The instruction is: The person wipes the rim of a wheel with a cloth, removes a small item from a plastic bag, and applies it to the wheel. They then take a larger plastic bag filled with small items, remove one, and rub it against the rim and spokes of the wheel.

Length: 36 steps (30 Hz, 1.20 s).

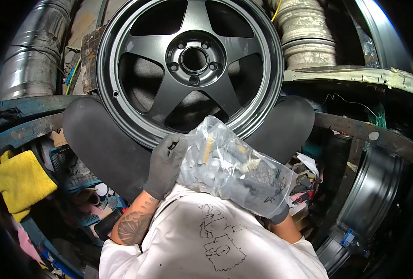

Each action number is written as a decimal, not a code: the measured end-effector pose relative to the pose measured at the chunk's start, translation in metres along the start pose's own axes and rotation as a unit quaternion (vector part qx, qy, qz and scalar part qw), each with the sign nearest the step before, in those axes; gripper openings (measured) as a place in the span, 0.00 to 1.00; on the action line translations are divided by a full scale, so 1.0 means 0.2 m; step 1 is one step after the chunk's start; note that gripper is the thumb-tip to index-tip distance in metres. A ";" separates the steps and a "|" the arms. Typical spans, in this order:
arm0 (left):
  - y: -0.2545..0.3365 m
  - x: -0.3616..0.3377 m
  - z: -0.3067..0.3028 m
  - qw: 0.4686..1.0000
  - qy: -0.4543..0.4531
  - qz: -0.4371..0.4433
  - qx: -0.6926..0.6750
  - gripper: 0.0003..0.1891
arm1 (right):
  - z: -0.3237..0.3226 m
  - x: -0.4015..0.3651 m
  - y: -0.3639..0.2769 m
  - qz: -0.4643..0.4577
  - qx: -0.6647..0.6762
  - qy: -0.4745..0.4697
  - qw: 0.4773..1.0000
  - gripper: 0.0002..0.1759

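A clear plastic bag (pixel 225 162) with grey pieces and a tan strip in it lies over my lap, black handwriting on its right end. My right hand (pixel 277 215), in a dark glove, is shut on the bag; its fingers show only dimly through the plastic. Against the bag's left side, my gloved left hand (pixel 165 163) is closed, fingers curled together around a small dark spot that I cannot make out. Just beyond both hands, a dark grey five-spoke wheel rim (pixel 194 86) leans upright between my knees, its face towards me.
A yellow cloth (pixel 24 185) hangs at the left over a blue metal frame (pixel 34 123). Stacked bare rims (pixel 308 35) stand back right, and a silver barrel (pixel 32 51) back left. Another dark rim (pixel 371 190) is at the right. Clutter (pixel 97 204) fills the left shelf.
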<state>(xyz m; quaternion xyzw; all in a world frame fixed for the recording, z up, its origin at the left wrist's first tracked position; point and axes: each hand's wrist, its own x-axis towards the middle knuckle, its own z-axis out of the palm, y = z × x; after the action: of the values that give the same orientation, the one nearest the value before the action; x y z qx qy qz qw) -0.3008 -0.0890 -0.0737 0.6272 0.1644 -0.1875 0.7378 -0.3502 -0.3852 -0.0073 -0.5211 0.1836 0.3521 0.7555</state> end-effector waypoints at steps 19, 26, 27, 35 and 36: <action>0.05 -0.02 0.01 0.991 -0.070 -0.082 -0.084 0.18 | 0.11 0.17 0.07 -0.023 0.005 -0.036 0.999 0.36; 0.08 -0.02 0.05 0.970 -0.090 -0.088 -0.210 0.17 | 0.03 0.00 0.02 -0.007 0.009 -0.059 0.998 0.36; 0.09 -0.01 0.04 0.971 -0.097 -0.077 -0.203 0.17 | 0.03 0.00 0.03 -0.009 0.010 -0.059 0.998 0.36; 0.22 0.00 0.12 0.981 -0.136 -0.060 -0.124 0.25 | 0.08 0.05 0.06 -0.021 0.012 -0.056 0.998 0.36; 0.25 -0.01 0.14 0.985 -0.138 -0.045 -0.096 0.28 | 0.09 0.06 0.07 -0.022 0.010 -0.057 0.998 0.36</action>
<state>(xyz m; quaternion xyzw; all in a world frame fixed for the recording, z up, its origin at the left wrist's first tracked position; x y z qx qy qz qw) -0.2786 -0.1087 -0.0242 0.5133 0.1066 -0.2885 0.8012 -0.3531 -0.3615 -0.0168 -0.4969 0.1324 0.3627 0.7772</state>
